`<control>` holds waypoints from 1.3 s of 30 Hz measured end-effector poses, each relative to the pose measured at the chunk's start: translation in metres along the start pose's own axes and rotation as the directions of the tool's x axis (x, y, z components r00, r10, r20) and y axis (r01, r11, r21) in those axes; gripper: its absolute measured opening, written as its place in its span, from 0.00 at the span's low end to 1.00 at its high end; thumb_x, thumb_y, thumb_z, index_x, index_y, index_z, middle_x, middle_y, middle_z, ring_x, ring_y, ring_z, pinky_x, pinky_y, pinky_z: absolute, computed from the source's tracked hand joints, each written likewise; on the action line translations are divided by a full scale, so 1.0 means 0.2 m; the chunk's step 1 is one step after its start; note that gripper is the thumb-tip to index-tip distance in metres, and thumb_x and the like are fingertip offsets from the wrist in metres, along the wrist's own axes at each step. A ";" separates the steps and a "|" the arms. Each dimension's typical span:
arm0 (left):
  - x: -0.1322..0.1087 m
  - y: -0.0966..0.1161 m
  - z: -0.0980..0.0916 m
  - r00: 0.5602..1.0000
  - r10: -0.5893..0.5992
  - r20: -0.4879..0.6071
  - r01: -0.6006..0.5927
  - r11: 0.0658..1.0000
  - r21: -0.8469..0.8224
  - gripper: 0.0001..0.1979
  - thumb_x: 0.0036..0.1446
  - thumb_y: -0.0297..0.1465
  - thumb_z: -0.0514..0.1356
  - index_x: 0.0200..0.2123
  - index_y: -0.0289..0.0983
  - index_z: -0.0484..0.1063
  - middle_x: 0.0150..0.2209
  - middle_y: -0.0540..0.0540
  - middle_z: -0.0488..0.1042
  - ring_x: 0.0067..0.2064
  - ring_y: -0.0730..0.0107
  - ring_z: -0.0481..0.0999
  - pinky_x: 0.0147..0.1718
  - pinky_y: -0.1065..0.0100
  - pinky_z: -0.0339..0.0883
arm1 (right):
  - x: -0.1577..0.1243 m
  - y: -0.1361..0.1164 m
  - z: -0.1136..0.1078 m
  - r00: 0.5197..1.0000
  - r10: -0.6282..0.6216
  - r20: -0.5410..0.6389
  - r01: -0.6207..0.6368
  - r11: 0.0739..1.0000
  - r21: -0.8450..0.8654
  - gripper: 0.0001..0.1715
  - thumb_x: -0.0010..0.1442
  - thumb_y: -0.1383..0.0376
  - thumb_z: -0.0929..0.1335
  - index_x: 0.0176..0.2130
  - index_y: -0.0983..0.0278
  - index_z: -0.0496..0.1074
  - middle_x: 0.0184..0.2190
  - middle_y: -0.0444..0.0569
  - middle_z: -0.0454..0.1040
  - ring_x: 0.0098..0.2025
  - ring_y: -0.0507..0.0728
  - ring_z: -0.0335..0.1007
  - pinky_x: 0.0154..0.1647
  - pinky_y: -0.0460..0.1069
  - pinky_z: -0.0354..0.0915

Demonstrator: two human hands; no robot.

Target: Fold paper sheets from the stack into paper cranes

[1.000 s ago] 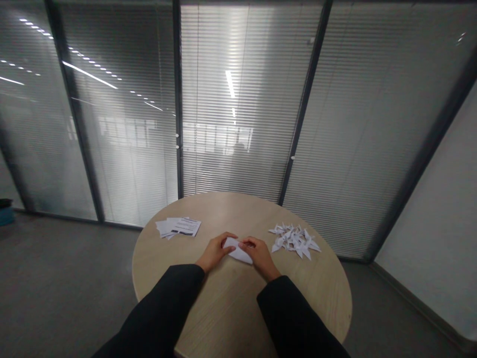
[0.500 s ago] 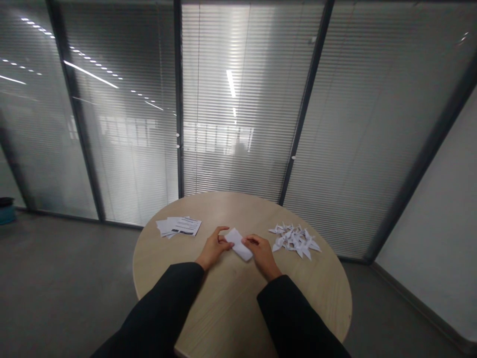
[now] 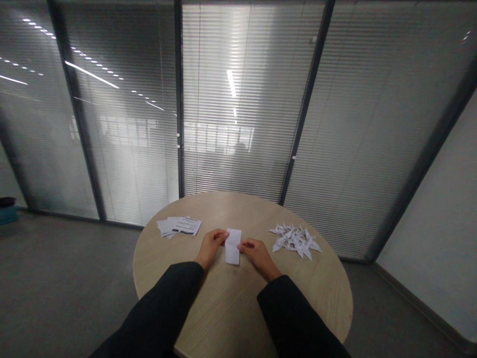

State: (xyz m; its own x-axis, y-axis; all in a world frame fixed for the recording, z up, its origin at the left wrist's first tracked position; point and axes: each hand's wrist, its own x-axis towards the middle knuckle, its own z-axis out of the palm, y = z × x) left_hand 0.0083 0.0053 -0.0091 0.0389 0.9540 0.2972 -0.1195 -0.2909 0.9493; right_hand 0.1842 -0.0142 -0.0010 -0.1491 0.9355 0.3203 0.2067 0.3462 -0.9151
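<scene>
Between my hands is a folded white piece of paper [image 3: 233, 251], a narrow upright rectangle with a faint crease across its middle. My left hand [image 3: 211, 247] pinches its upper left edge between thumb and fingers. On the opposite long edge, about halfway up, my right hand [image 3: 258, 253] grips it the same way. To the right of my right hand lies a pile of folded white paper cranes [image 3: 297, 241]. Beyond my left hand rest several loose sheets of paper [image 3: 188, 226], the top one printed with dark text.
A round light wood table [image 3: 231, 308] carries everything. Behind it stands a glass partition with blinds [image 3: 238, 169] and dark frames. On the floor at the far left is a blue bin-like object [image 3: 7, 214]. A white wall [image 3: 439, 238] rises on the right.
The folded paper has turned from a slant to upright and shifted slightly left. My left fingers have drawn closer together at its edge, and my right hand has moved a little left.
</scene>
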 end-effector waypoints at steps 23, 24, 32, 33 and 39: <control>-0.09 0.09 0.04 0.973 0.226 0.046 -0.210 0.787 0.580 0.13 0.61 0.39 0.45 0.29 0.38 0.61 0.23 0.52 0.64 0.27 0.72 0.65 0.27 0.71 0.54 | -0.02 0.00 0.03 0.934 0.089 0.347 -0.133 0.985 0.107 0.15 0.44 0.58 0.71 0.24 0.66 0.67 0.16 0.42 0.67 0.18 0.49 0.61 0.21 0.46 0.58; -0.09 0.09 0.04 0.971 0.236 0.049 -0.218 0.777 0.590 0.13 0.61 0.39 0.45 0.30 0.38 0.61 0.23 0.52 0.65 0.27 0.72 0.65 0.28 0.71 0.54 | -0.02 0.00 0.03 0.934 0.085 0.347 -0.132 0.985 0.113 0.15 0.44 0.58 0.71 0.23 0.66 0.67 0.16 0.42 0.67 0.18 0.49 0.61 0.22 0.46 0.58; -0.09 0.07 0.03 0.967 0.252 0.025 -0.215 0.763 0.609 0.15 0.59 0.41 0.48 0.28 0.37 0.64 0.19 0.55 0.58 0.22 0.75 0.60 0.24 0.72 0.49 | -0.03 -0.03 0.03 0.929 0.081 0.362 -0.133 0.984 0.121 0.14 0.44 0.58 0.72 0.23 0.67 0.68 0.16 0.42 0.68 0.20 0.50 0.62 0.24 0.46 0.58; -0.09 0.07 0.03 0.967 0.255 0.020 -0.215 0.770 0.601 0.15 0.59 0.41 0.49 0.27 0.37 0.65 0.18 0.55 0.57 0.22 0.75 0.58 0.23 0.72 0.48 | -0.03 -0.03 0.03 0.925 0.090 0.368 -0.142 0.983 0.116 0.14 0.44 0.59 0.72 0.23 0.67 0.68 0.16 0.42 0.68 0.20 0.50 0.62 0.24 0.46 0.58; -0.08 0.09 0.02 0.967 0.254 0.023 -0.228 0.819 0.527 0.18 0.58 0.43 0.50 0.27 0.35 0.68 0.18 0.55 0.56 0.22 0.76 0.57 0.23 0.73 0.49 | -0.03 -0.02 0.03 0.911 0.117 0.396 -0.159 0.984 0.075 0.13 0.43 0.60 0.71 0.23 0.68 0.69 0.16 0.43 0.68 0.20 0.50 0.63 0.25 0.46 0.58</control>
State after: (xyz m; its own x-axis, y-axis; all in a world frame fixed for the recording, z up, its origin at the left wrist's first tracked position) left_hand 0.0104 -0.0158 0.0030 0.0300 0.8468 0.5311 0.4165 -0.4936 0.7635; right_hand 0.1783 -0.0223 -0.0004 -0.4944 0.8648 0.0878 0.1550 0.1871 -0.9700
